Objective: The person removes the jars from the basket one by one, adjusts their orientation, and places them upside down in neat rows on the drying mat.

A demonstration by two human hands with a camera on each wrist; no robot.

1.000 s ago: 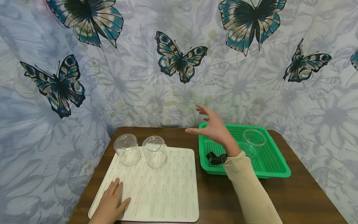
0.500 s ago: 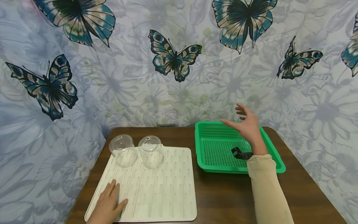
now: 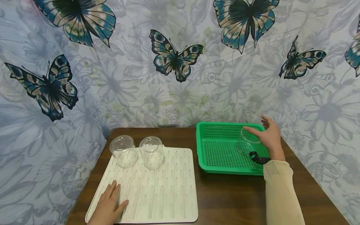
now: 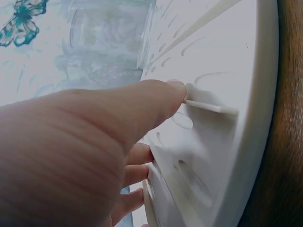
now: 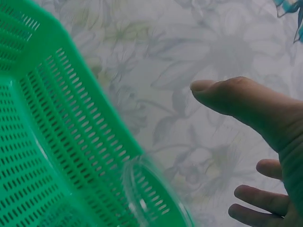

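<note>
The right hand (image 3: pixel 269 136) is at the right end of the green basket (image 3: pixel 230 171), thumb and fingers spread wide apart and holding nothing. In the head view its thumb overlaps the rim of a clear glass (image 3: pixel 244 146) that is in the basket, toward its right end; the right wrist view shows a gap between thumb and rim. How that glass is turned is hard to tell. A black strap (image 3: pixel 259 158) circles the right wrist, just beyond the end of a cream sleeve (image 3: pixel 282 190). The left hand (image 3: pixel 108 203) rests on the near left part of the white mat (image 3: pixel 168 197), fingers extended and thumb out to the side, gripping nothing; in the left wrist view the thumb tip touches the ridged surface. Two more clear glasses stand side by side at the far left of the mat, a left glass (image 3: pixel 124 151) and a right glass (image 3: pixel 152 153), beyond the left hand's fingertips and apart from them. Mat and basket sit next to each other on a brown table (image 3: pixel 227 200), a narrow strip of wood between them. Behind stands a floral wall (image 3: pixel 126 100) with large teal butterflies (image 3: pixel 176 61).
</note>
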